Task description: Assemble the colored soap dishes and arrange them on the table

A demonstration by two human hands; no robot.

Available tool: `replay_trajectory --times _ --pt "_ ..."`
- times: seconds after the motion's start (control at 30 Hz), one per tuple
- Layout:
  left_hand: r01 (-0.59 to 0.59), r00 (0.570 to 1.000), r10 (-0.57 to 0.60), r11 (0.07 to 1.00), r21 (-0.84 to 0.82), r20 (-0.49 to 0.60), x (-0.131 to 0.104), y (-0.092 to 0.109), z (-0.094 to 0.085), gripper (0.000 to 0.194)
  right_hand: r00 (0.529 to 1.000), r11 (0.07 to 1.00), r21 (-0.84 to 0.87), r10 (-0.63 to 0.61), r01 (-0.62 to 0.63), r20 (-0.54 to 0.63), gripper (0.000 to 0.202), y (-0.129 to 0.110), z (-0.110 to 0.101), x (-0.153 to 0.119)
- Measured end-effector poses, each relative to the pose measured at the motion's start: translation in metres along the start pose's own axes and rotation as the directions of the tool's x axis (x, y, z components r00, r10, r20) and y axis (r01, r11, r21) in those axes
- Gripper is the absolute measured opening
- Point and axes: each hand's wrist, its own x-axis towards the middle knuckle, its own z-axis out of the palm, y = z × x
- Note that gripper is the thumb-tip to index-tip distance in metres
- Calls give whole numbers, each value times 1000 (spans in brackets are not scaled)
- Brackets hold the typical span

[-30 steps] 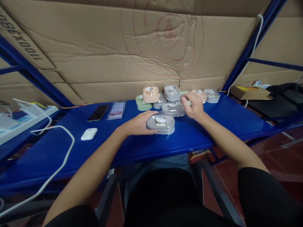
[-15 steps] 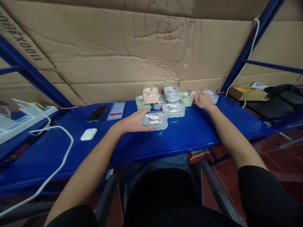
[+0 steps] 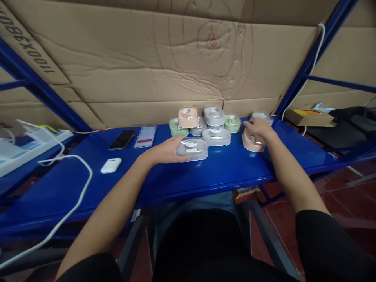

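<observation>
My left hand (image 3: 172,150) is closed around the left end of a grey lidded box (image 3: 194,150) with a clear top and a round sticker, which sits on the blue table (image 3: 217,170). At the right, my right hand (image 3: 260,128) grips a pinkish lidded box (image 3: 253,142) from above, its fingers hiding part of the lid. Behind that hand is a pale clear-lidded box (image 3: 264,116). Between my hands, another grey box (image 3: 216,138) stands in front of a stacked group with a peach box (image 3: 188,117), a stacked grey box (image 3: 214,116) and a green box (image 3: 233,123).
Two phones, one dark (image 3: 121,140) and one with a lit screen (image 3: 144,137), lie left of the boxes. A white earbud case (image 3: 111,165) is nearer me. A white cable (image 3: 84,192) crosses the table's left side. Cardboard (image 3: 117,58) walls the back.
My right hand has drawn the pinkish box out of the back row, toward me and slightly right. The left hand keeps its hold on the grey box, with little change.
</observation>
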Motion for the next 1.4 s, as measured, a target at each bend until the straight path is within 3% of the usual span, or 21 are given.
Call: replay_trajectory --times 0.1,0.2,0.3,0.37,0.47,0.53,0.6,0.67,0.73,0.8,0.9,1.03,1.07,1.13,1.23,1.27,1.33,1.4 --pt "-23 1000 23 1000 -1 -8 0 1 -1 101 995 998 -2 -65 65 77 53 -7 -3 -4" --pt "-44 999 44 999 -3 -28 0 2 -1 96 990 991 42 -130 128 49 52 -19 -6 -14" --pt "-82 995 82 997 -3 -57 0 4 0 89 989 985 127 -107 119 -102 49 -31 -7 -26" --pt "-82 995 82 997 0 -57 0 8 0 88 963 965 213 -98 154 -252 47 -39 -8 -33" --pt "-79 995 79 997 -12 -55 0 17 -2 86 864 847 359 -205 392 -460 45 -52 -12 -46" --pt "-103 991 100 994 -31 -87 -1 23 -4 87 759 673 406 -378 619 -530 47 -65 -17 -60" --pt "-131 980 123 990 -43 -154 -4 27 -7 89 621 471 404 -590 784 -516 59 -82 -20 -79" --pt "-159 962 144 986 -48 -233 -6 29 -8 92 482 335 371 -756 866 -443 89 -99 -20 -100" --pt "-201 936 177 978 -47 -305 -8 29 -6 95 412 296 329 -830 897 -376 101 -114 -17 -116" --pt "-253 909 219 966 -50 -355 -8 27 -2 97 393 303 288 -853 908 -343 93 -123 -13 -126" --pt "-325 875 256 940 -106 -412 -5 23 6 102 388 301 277 -853 912 -349 82 -125 -12 -127" --pt "-421 832 247 864 -276 -496 3 18 16 119 389 288 284 -815 915 -429 83 -108 -28 -111" --pt "-436 821 243 851 -292 -517 5 16 18 118 417 321 273 -781 907 -465 86 -100 -32 -103" --pt "-430 803 227 860 -274 -551 8 13 21 110 534 482 252 -646 839 -546 91 -79 -40 -82" --pt "-318 829 165 925 -207 -535 9 11 24 95 747 827 248 -275 505 -605 89 -42 -39 -45" --pt "-275 848 144 942 -190 -510 9 11 25 91 787 900 257 -136 351 -601 86 -30 -35 -33" --pt "-215 886 120 962 -169 -448 8 14 26 84 830 963 264 100 59 -549 84 -11 -23 -15" --pt "-195 907 119 969 -153 -403 7 18 27 79 855 976 202 172 -80 -490 82 0 -8 -4"
